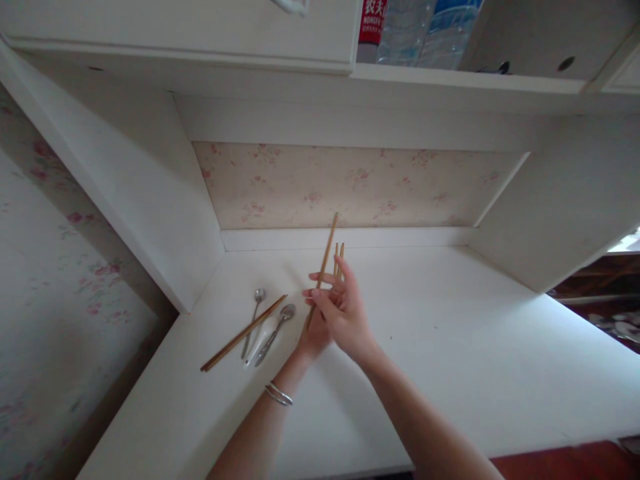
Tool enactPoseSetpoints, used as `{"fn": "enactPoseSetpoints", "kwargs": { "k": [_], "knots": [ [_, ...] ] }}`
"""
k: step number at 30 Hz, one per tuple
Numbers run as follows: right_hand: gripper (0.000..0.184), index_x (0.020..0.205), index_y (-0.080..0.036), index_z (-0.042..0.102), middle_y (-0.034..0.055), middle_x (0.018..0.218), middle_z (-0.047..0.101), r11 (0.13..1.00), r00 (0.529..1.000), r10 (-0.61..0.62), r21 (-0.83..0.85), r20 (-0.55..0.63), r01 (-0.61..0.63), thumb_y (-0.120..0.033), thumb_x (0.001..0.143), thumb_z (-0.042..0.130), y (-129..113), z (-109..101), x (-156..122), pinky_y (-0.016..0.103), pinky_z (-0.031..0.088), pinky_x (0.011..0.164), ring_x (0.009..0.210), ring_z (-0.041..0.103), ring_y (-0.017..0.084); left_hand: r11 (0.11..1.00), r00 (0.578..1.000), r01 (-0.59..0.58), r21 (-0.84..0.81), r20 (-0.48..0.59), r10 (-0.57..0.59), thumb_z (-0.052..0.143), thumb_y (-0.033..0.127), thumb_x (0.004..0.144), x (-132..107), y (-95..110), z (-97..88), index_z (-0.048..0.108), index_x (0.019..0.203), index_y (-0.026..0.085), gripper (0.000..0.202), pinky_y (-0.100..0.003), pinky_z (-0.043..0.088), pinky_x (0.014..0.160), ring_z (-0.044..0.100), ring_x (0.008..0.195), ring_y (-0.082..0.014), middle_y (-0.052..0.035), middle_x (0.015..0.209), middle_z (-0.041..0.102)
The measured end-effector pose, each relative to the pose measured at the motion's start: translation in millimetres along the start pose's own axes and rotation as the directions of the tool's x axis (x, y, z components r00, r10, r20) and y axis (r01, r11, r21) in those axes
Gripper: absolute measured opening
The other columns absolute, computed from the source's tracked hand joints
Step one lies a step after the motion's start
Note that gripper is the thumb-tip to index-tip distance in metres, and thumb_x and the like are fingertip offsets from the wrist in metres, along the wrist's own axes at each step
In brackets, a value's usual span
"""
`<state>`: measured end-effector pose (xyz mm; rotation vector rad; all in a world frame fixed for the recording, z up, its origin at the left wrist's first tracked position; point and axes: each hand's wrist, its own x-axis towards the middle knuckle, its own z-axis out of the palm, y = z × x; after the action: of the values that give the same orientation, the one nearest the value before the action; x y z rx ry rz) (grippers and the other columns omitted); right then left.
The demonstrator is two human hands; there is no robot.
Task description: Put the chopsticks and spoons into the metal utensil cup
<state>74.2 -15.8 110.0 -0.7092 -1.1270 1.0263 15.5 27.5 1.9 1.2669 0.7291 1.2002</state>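
Note:
My right hand [345, 310] is in front of my left hand [317, 333] above the white desktop. A long wooden chopstick [329, 250] slants up between the thumb and fingers of my right hand, which are closed on it. Two more chopsticks [339, 257] stand up behind the right hand, seemingly in my left hand's grasp. Most of the left fingers are hidden. To the left, a pair of chopsticks [240, 337] lies across a long-handled metal spoon [259, 295] and a white handle [256, 347]. Beside them is a spoon with a patterned handle [273, 341].
A white desktop [430, 373] runs under a cabinet [200, 40]. Side panels [565, 193] enclose it, with floral wallpaper [350, 183] at the back. Plastic bottles [407, 30] stand on the shelf above. Metal bangles [279, 393] circle my left wrist.

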Motion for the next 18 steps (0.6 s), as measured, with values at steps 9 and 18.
{"fn": "enactPoseSetpoints", "kwargs": {
  "k": [9,18],
  "knots": [
    [0.029,0.096,-0.022,0.065,0.0007,0.086,0.069,0.999,0.928,0.027,-0.033,-0.372,-0.042,-0.04,0.076,0.074,-30.1,-72.4,43.5,0.038,0.057,0.08,0.077,0.07,0.017,1.0,1.0,-0.009,-0.023,0.002,0.009,0.085,0.023,0.063,-10.6,20.9,12.0,0.054,0.121,0.019,0.066,-0.035,0.046,0.097,0.063,0.106,-0.0212,-0.0094,0.118,0.067],
    [0.029,0.092,-0.021,0.069,0.004,0.086,0.07,0.979,0.943,0.051,-0.17,-0.329,-0.112,-0.044,0.075,0.073,12.2,-82.8,41.7,0.038,0.054,0.081,0.082,0.067,0.019,1.0,1.0,0.019,-0.001,-0.013,-0.019,0.084,0.02,0.063,-10.6,19.9,11.8,0.052,0.123,0.019,0.068,-0.037,0.045,0.1,0.063,0.108,-0.021,-0.0095,0.121,0.065]
  ]
}}
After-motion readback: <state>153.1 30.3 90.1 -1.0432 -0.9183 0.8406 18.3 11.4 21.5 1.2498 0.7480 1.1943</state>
